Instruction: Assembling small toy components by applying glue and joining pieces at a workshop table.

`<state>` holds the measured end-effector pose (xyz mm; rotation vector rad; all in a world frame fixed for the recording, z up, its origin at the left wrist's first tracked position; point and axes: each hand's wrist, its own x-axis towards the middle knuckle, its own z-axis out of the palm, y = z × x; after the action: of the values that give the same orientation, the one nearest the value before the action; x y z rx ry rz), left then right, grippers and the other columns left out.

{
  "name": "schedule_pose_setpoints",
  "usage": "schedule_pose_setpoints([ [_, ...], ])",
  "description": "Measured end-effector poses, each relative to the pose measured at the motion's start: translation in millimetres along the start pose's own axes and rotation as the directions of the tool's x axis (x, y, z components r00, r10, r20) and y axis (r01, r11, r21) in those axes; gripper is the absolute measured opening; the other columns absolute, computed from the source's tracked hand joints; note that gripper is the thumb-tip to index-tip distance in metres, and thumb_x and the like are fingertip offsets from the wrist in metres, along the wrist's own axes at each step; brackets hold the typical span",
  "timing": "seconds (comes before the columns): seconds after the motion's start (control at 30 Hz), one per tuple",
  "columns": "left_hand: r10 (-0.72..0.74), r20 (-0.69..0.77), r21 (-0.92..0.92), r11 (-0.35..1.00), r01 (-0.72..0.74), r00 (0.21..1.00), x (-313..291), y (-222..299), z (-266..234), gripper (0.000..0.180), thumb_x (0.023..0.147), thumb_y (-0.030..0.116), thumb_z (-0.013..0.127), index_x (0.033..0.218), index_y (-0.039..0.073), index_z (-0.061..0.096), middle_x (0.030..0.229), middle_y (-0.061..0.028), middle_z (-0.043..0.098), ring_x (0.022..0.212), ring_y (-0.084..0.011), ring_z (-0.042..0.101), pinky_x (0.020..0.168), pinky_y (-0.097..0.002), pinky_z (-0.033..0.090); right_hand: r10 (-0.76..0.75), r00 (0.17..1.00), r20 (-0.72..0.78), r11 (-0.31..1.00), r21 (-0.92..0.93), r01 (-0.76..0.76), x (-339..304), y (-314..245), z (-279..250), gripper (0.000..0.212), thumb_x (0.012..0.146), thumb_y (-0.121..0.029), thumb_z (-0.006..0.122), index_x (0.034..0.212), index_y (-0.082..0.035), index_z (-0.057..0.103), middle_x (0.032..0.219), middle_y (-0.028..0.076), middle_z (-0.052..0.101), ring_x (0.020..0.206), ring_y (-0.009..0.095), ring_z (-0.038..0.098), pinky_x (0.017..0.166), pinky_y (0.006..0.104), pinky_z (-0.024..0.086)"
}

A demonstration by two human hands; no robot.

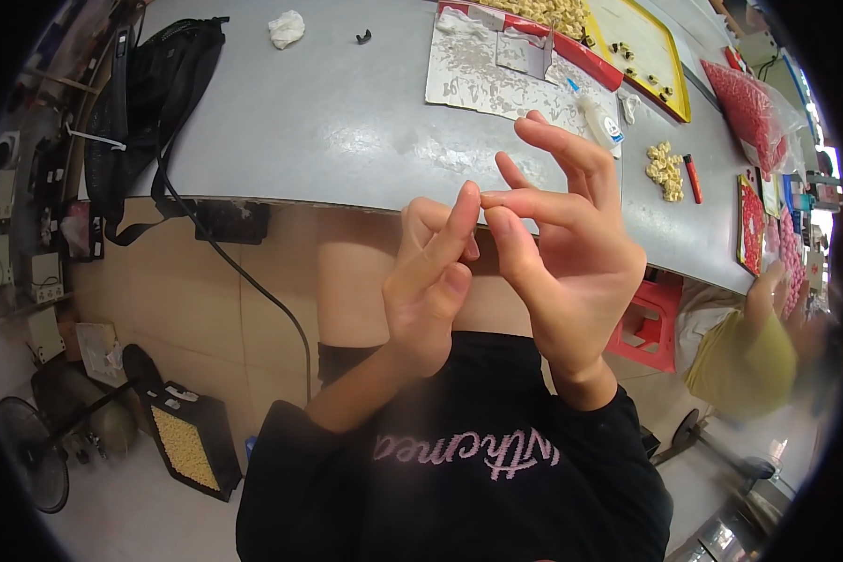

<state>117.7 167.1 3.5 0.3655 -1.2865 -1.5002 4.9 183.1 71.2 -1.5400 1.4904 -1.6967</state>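
Okay, both hands are raised in front of the near edge of the grey table [300, 140], fingertips meeting. Left hand [426, 295]: index straight up, other fingers bent in. Right hand [579, 234]: thumb and index brought together at the left index tip, other fingers spread. Anything between the tips is too small to make out, so can't tell if either hand grips something.

Nearest thing is a bottle [599, 124] on the table, just behind the right hand from this view, by the right corner of a smeared white board [468, 80]. The right hand blocks part of the table edge. A red tray [590, 66] with pale yellow pieces sits beyond the board; beside it, a yellow-rimmed tray [681, 98] with small dark-and-pale bits. Farther right: a cream pile [665, 171], a red stick [692, 178], a clear bag of pinkish-red pieces [745, 112]. Far left: crumpled tissue [287, 29], small black piece [363, 36], black bag [164, 84]. Off the right end, another person's hand [768, 286], blurred.

Bottle looks whitish with a label, blue nozzle pointing up-left.
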Motion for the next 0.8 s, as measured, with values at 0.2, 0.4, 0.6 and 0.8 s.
schedule_pose_setpoints([
  [0.2, 0.114, 0.073, 0.356, 0.925, -0.132, 0.991, -3, -1, -8, 0.047, 0.096, 0.024, 0.043, 0.138, 0.004, 0.040, 0.109, -0.0066, 0.047, 0.097, -0.0158, 0.039, 0.084, -0.0325, 0.036, -0.018, 1.000, -0.003, 0.999, -0.032, 0.018, 0, -4, -3, 0.017, 0.071, 0.011, 0.062, 0.083, 0.002, 0.067, 0.122, 0.019, 0.047, 0.124, 0.035, 0.042, 0.094, 0.0484, 0.048],
  [0.4, 0.345, 0.089, 0.613, 0.720, -0.325, 0.934, 11, 2, -3, 0.039, 0.080, 0.021, 0.063, 0.117, 0.009, 0.065, 0.085, 0.0000, 0.046, 0.083, -0.0184, 0.035, 0.073, -0.0302, 0.028, -0.068, 0.996, -0.066, 0.984, -0.170, 0.056, 2, -17, -7, 0.017, 0.063, 0.011, 0.059, 0.075, 0.000, 0.065, 0.126, 0.018, 0.042, 0.125, 0.035, 0.039, 0.092, 0.0505, 0.049],
  [0.6, 0.323, 0.193, 0.706, 0.610, -0.360, 0.926, 14, 13, -6, 0.038, 0.078, 0.024, 0.065, 0.114, 0.010, 0.066, 0.084, 0.0001, 0.043, 0.084, -0.0187, 0.034, 0.073, -0.0298, 0.028, -0.086, 0.994, -0.068, 0.977, -0.202, 0.070, 6, -18, -8, 0.014, 0.061, 0.010, 0.056, 0.069, -0.001, 0.061, 0.126, 0.018, 0.041, 0.126, 0.035, 0.038, 0.091, 0.0504, 0.050],
  [0.8, 0.016, 0.061, 0.177, 0.984, -0.027, 0.998, 8, 9, 0, 0.045, 0.090, 0.031, 0.056, 0.125, 0.004, 0.057, 0.092, -0.0028, 0.041, 0.087, -0.0169, 0.034, 0.077, -0.0281, 0.031, -0.036, 0.999, -0.016, 0.998, -0.053, 0.035, 8, -4, -12, 0.009, 0.066, 0.008, 0.055, 0.071, 0.002, 0.060, 0.126, 0.019, 0.042, 0.126, 0.035, 0.039, 0.091, 0.0519, 0.049],
])
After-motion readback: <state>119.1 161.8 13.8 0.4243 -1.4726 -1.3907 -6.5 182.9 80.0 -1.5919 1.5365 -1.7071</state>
